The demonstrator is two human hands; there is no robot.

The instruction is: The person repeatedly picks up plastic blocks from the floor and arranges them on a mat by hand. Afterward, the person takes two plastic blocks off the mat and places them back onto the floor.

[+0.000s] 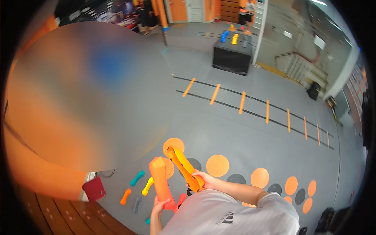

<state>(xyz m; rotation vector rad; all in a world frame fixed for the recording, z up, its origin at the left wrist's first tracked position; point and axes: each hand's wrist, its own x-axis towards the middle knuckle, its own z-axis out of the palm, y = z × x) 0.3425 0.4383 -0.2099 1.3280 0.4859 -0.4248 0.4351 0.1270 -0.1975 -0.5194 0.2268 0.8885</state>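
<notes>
My left hand [158, 205] is closed on the lower end of a large orange-red bone-shaped piece [159, 176], held almost upright with wide ends and a narrower middle. My right hand [205, 181] grips the lower end of a yellow-orange bone-shaped piece [181, 161], tilted to the left. Its visible side looks hollow, with dark dots along the edges. The two pieces are close together but apart at the top. On the floor at the left lie smaller-looking bone-shaped pieces: teal [137, 178], yellow [147, 187], orange [125, 196] and grey [136, 204]. Another red piece [181, 199] shows partly beside my shirt.
Orange floor circles [217, 165] and dark ones lie ahead. An agility ladder marking [242, 102] crosses the floor. A black box [232, 58] farther off carries coloured pieces. Wooden boards [58, 215] and a red object [94, 189] are left. People stand in the background.
</notes>
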